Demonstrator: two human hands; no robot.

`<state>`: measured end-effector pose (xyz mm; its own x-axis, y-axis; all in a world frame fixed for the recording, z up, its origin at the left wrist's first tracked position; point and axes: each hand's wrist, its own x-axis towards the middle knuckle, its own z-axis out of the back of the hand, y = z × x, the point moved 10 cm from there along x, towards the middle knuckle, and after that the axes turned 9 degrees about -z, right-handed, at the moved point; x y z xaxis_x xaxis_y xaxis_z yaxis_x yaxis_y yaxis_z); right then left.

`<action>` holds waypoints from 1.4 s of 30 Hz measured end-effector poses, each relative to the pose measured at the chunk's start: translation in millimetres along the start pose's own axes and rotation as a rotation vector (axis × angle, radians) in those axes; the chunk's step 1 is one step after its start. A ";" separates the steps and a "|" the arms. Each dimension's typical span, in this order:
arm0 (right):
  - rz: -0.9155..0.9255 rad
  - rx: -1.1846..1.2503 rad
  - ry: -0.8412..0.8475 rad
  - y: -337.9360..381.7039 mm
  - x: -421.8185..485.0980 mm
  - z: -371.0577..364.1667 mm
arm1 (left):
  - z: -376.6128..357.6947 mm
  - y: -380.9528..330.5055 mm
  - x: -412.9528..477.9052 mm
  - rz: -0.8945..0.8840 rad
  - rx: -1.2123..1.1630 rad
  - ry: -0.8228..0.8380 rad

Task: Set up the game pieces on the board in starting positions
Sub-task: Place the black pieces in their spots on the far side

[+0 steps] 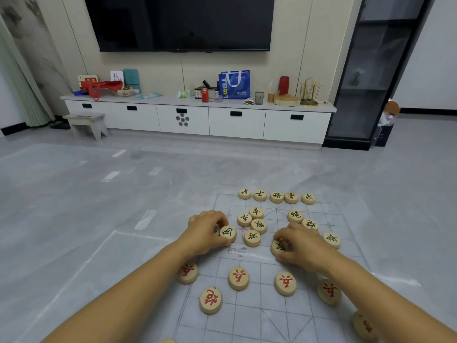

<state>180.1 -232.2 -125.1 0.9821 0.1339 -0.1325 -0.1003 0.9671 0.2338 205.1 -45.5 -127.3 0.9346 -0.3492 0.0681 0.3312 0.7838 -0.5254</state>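
Mid-setup: left hand (206,231) curls fingers round a dark-lettered disc (228,233), right hand (303,246) pinches a second disc (278,247); next, both likely want far-row spots on the board (247,318).

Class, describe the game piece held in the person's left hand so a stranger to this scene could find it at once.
Find the grid board on the grey floor. At its left edge, about halfway up, the left hand grips a round wooden piece with a dark character. Its dark-lettered neighbours to the right lie loose and untouched.
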 end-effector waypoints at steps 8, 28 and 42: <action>-0.075 0.011 -0.012 -16.7 0.0 3.4 | 18.8 12.6 1.9 0.045 -0.236 -0.203; -0.068 0.032 -0.021 -17.2 -2.0 2.0 | 15.3 39.7 31.1 0.185 0.062 -0.065; -0.299 0.962 -0.390 -142.2 -17.6 97.7 | 6.6 58.4 28.4 0.159 -0.307 -0.108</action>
<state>192.7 -393.2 -62.0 0.9462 -0.3218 -0.0341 0.1525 0.3505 0.9241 251.9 -6.2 -150.5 0.9850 -0.1662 0.0461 0.1418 0.6276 -0.7655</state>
